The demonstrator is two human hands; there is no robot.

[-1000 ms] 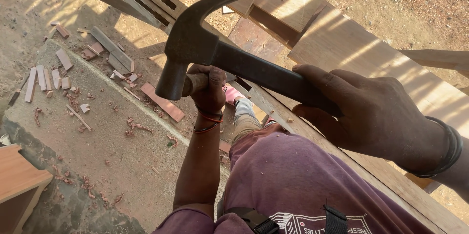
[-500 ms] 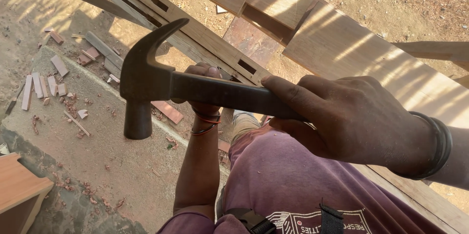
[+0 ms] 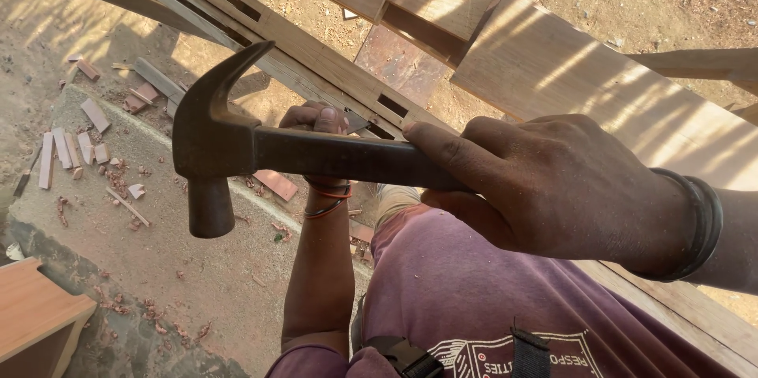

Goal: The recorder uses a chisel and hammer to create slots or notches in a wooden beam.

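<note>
— Swinging further left since the earlier frames, the dark steel claw hammer [image 3: 229, 149] now hangs with its round face pointing down and its claw curving up, out past the slotted wooden frame rail [image 3: 316, 70] and above the concrete slab [image 3: 158, 267].

— Who's holding it?

— The right hand [image 3: 553, 189], fingers wrapped tight round the dark handle, thumb laid along the top. The left hand [image 3: 320, 121] sits beneath the handle, up against the rail beside a rectangular slot [image 3: 393, 105]; its fingers are curled closed, but around what I cannot tell — the handle hides it.

— How far along does the work look?

— Partway, I'd judge. Several slots are already cut in the rail, and wood chips and offcuts [image 3: 75, 145] litter the slab. Whether more chopping remains, the view doesn't settle.

— And the hammer itself?

— Worn, dull and dusty, its head one dark piece with the handle — heavy-looking.
</note>
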